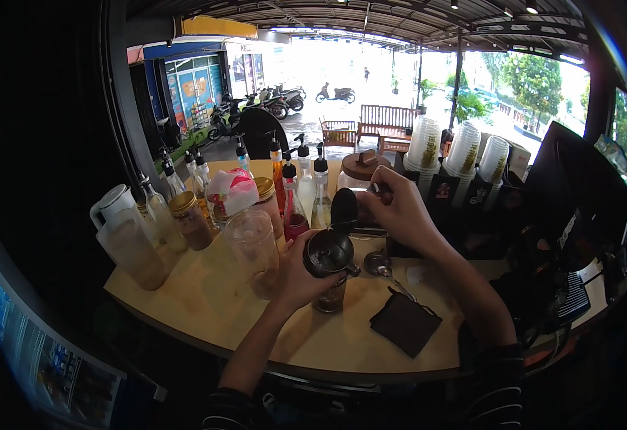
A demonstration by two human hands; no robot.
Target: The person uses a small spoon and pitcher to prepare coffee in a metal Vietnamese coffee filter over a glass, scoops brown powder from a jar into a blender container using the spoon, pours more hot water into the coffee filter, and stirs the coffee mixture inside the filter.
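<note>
My left hand is wrapped around a dark round vessel with a small projection at its lower right rim. Just below it, a clear glass with dark contents stands on the counter, partly covered by the vessel and fingers. Closed at the fingers, my right hand grips a black cup, tilted with its mouth toward the dark vessel. Whether liquid is flowing between them I cannot tell. A metal scoop-like tool and a folded dark cloth lie right of the glass.
Left on the wooden counter stand a clear jug, a cloudy pitcher and gold-lidded jars. Several pump bottles line the back beside a wooden-lidded jar. Stacked plastic cups and a dark screen are at right.
</note>
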